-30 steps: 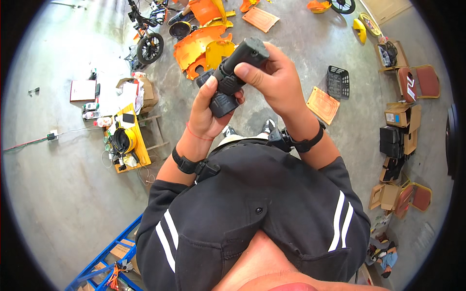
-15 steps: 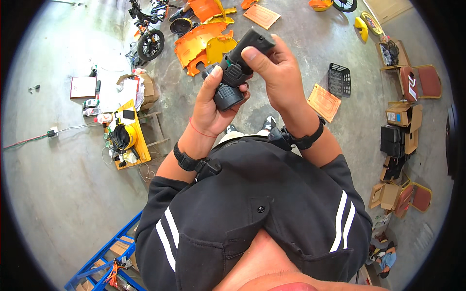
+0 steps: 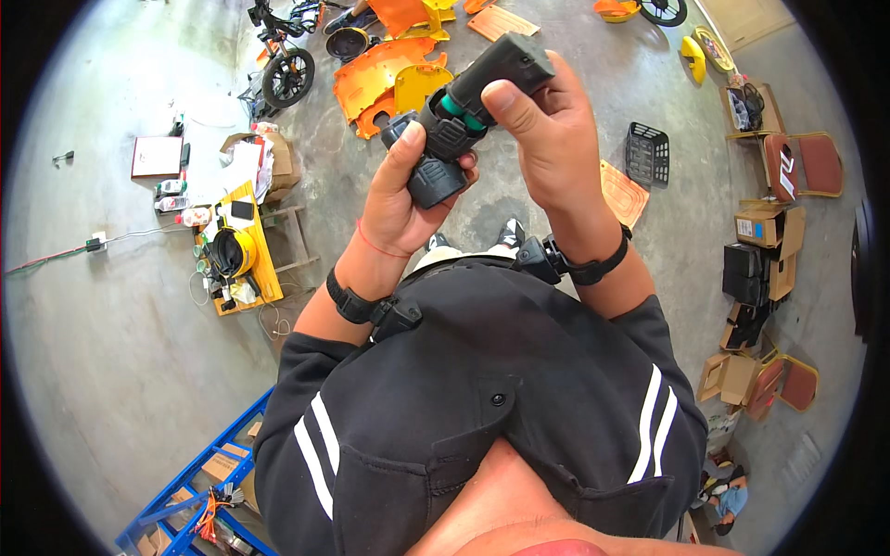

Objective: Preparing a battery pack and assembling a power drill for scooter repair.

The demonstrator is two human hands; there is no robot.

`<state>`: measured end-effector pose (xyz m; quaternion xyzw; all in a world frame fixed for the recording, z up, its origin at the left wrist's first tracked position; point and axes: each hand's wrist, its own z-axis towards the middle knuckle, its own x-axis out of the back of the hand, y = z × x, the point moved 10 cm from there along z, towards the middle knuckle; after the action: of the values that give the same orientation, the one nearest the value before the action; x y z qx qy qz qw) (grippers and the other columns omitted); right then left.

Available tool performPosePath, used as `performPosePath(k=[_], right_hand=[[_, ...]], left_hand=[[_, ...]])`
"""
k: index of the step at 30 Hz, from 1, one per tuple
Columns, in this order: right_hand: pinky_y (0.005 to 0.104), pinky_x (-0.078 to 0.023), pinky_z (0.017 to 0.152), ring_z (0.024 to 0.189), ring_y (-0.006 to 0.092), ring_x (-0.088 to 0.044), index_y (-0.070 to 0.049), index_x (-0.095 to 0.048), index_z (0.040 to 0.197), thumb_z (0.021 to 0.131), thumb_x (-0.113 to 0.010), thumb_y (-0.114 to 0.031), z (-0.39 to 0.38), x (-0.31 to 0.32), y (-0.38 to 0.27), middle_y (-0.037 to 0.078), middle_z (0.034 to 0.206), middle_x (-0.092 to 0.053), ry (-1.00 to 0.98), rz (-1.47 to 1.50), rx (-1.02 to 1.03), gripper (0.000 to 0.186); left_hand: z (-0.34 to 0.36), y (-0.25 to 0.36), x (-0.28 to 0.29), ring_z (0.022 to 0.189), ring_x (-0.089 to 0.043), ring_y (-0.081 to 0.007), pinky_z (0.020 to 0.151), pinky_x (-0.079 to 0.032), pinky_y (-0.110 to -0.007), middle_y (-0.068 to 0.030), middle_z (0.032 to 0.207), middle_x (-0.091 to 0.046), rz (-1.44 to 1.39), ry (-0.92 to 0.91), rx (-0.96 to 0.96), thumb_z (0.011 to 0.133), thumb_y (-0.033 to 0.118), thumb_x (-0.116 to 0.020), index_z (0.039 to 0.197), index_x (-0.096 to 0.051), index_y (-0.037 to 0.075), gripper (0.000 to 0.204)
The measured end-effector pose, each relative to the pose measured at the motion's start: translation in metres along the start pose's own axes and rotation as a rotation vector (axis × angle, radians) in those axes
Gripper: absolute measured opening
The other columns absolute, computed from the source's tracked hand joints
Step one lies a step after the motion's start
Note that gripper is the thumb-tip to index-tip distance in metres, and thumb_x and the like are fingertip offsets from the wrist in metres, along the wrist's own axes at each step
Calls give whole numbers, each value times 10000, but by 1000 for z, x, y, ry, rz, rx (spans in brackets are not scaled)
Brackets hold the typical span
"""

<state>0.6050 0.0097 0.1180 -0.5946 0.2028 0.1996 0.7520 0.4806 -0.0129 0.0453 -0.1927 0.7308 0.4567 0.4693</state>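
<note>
- Black plastic, with a green ring showing at the joint, makes up the connector (image 3: 468,107) that we hold up in front of our chest; it is our landmark.
- Our left hand (image 3: 408,190) wraps the lower, ribbed end of the connector, its grip pressed tight around that end.
- Our right hand (image 3: 547,139) pinches the upper block of the connector, thumb across the green ring and fingers behind, grip closed on it.
- Below the connector, past our shoes, bare grey concrete floor (image 3: 111,371) runs open to the left, giving the widest free room.
- Above the connector, orange body panels (image 3: 389,79) lie on the floor beside a small cycle (image 3: 283,65).
- Left of the connector stands a low yellow bench (image 3: 246,250), crowded with a round yellow tool, bottles and small bits; its edges are cluttered.
- Right of the connector sits a black slatted crate (image 3: 647,153); we cannot tell what it holds.
- Further right of the connector, open cardboard boxes (image 3: 765,222) and red chairs line the edge; their contents are too small to read.
- Compared with a second ago, the connector has risen higher and further from our chest, and the green ring is now exposed between its two halves.
</note>
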Motion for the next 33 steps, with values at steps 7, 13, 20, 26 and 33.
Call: performPosePath(k=[7,13,20,26,33], right_hand=[[290,-522,810,940,133,-631,-5,-550,1147,884,-756,-193,-7,-3,4,66,1024,-654,-15,-7,26,384],[292,-517,821,945,137,-631,-19,-537,1172,907,-731,-225,-9,-1,12,70,1038,-653,-4,66,40,388],[350,-439,974,1075,172,-586,-41,-536,1223,950,-662,-327,-8,7,38,106,1206,-617,7,42,-11,415],[387,-432,1015,1117,214,-579,-7,-506,1256,977,-625,-279,0,15,53,133,1247,-591,0,-28,10,409],[374,-409,1007,1095,197,-559,-14,-548,1207,966,-637,-275,-10,-25,125,94,1185,-602,-167,109,-181,366]], left_hand=[[-3,3,-4,921,-605,-191,894,-500,-398,-97,1126,-636,100,-11,-28,970,411,-595,1315,-510,69,493],[-3,2,-5,910,-620,-182,870,-531,-389,-102,1145,-628,93,37,-48,982,396,-580,1341,-479,70,496],[-2,3,-3,880,-633,-174,805,-548,-318,-93,1101,-641,-21,89,-82,942,312,-668,1274,-531,14,466],[-3,10,16,877,-640,-162,783,-553,-301,-78,1098,-638,171,160,-110,945,279,-664,1266,-537,25,428],[-42,18,77,916,-620,-150,808,-548,-291,-71,1138,-616,12,315,-109,923,297,-696,1270,-529,14,478]])
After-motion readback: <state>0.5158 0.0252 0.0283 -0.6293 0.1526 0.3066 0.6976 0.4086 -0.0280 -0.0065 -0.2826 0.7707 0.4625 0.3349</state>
